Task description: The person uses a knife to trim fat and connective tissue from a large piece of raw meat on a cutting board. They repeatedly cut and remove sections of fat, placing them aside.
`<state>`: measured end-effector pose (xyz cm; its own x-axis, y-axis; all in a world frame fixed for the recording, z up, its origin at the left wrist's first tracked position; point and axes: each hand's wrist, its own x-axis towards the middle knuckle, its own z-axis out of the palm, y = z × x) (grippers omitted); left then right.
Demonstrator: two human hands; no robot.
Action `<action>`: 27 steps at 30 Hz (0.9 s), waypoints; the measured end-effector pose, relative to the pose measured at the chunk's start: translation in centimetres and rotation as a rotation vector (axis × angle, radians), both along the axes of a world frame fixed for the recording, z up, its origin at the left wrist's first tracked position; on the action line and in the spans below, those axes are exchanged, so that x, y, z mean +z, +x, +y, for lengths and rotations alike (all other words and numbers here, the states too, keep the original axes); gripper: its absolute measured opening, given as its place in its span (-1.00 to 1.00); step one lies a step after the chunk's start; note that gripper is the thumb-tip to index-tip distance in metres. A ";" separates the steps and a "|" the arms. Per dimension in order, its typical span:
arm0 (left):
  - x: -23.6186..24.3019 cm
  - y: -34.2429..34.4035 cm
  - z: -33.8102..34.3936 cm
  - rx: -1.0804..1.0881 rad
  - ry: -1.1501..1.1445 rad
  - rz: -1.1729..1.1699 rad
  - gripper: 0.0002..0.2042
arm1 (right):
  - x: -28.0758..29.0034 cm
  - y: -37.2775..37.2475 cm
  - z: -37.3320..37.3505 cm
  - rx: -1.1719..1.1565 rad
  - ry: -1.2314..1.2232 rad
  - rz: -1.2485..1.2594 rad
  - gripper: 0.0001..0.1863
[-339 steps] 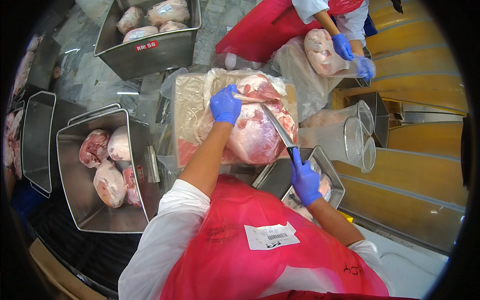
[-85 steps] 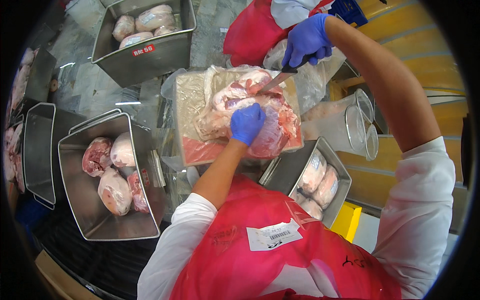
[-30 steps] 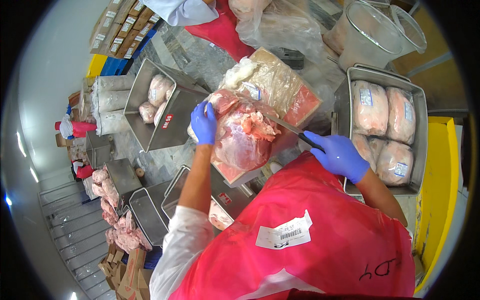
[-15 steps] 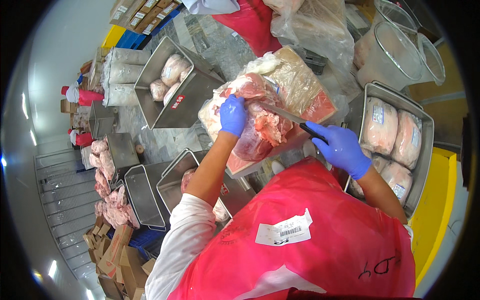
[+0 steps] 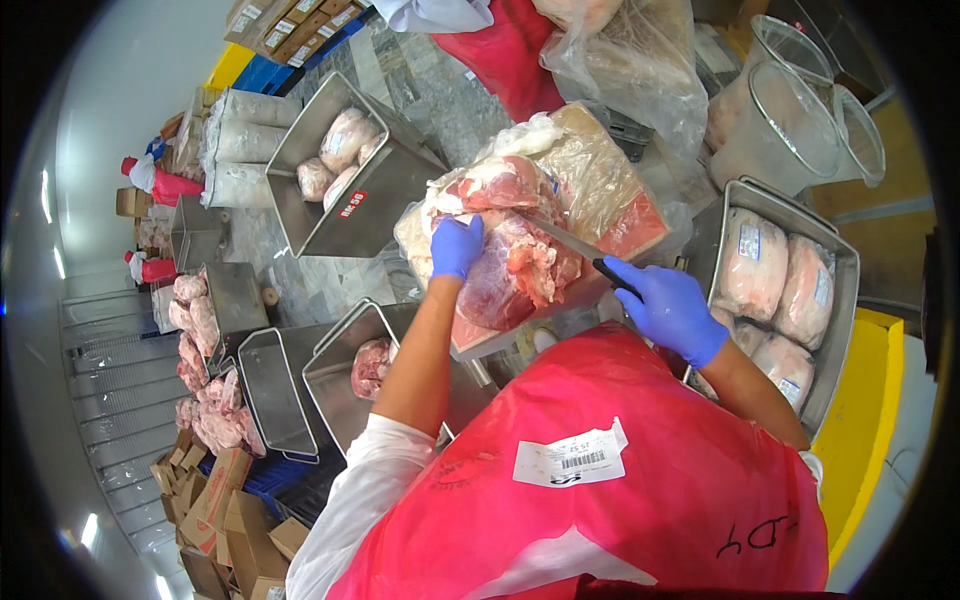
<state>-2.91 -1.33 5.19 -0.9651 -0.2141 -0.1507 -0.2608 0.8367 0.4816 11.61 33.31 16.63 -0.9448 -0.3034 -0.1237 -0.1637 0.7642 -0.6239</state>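
Note:
A large piece of raw meat (image 5: 507, 262) rests on a plastic-wrapped box (image 5: 633, 240). My left hand (image 5: 457, 246), in a blue glove, grips the meat on its left side, fingers curled into it. My right hand (image 5: 668, 312), also gloved, is closed on the black handle of a long knife (image 5: 570, 240). The blade reaches diagonally into the meat, where its tip is hidden. A crumpled white wrapper (image 5: 522, 137) lies behind the meat.
Steel bins with meat (image 5: 840, 270) stand at right, back left (image 5: 310, 235) and lower left (image 5: 330, 390). Clear bins (image 5: 775, 110), loose cardboard (image 5: 240, 530) and a yellow platform (image 5: 865, 400) surround me. A co-worker's red apron (image 5: 495, 50) shows at top; other workers (image 5: 165, 185) are farther left.
Since a second ago my left hand has moved right onto the meat's middle-left part, gripping it. The knife stays angled into the meat. Earlier, my right arm was raised high with the knife.

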 end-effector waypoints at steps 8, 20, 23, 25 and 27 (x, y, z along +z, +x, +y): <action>-1.9 -3.6 0.7 0.215 0.612 -0.456 -0.60 | 1.3 -1.4 0.5 0.105 -0.015 -0.024 -0.50; 0.2 3.0 6.7 0.322 -0.041 0.108 -0.61 | 2.7 -1.4 0.5 0.018 0.030 0.028 -0.53; -0.9 3.3 6.6 0.250 -0.108 0.242 -0.66 | 1.7 -2.1 -1.6 0.081 0.058 0.138 -0.51; -1.4 3.3 6.2 0.226 -0.095 0.323 -0.67 | 1.4 -2.2 -2.6 0.074 0.156 0.122 -0.50; -1.6 3.3 6.0 0.208 -0.060 0.289 -0.69 | 1.6 -2.0 -3.3 0.060 0.209 0.139 -0.50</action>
<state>0.40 4.72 3.56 -0.9011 -0.4101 0.1410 -0.2884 0.8094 0.5115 9.58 29.97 18.26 -0.9381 -0.3413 -0.0600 -0.2860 0.8603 -0.4220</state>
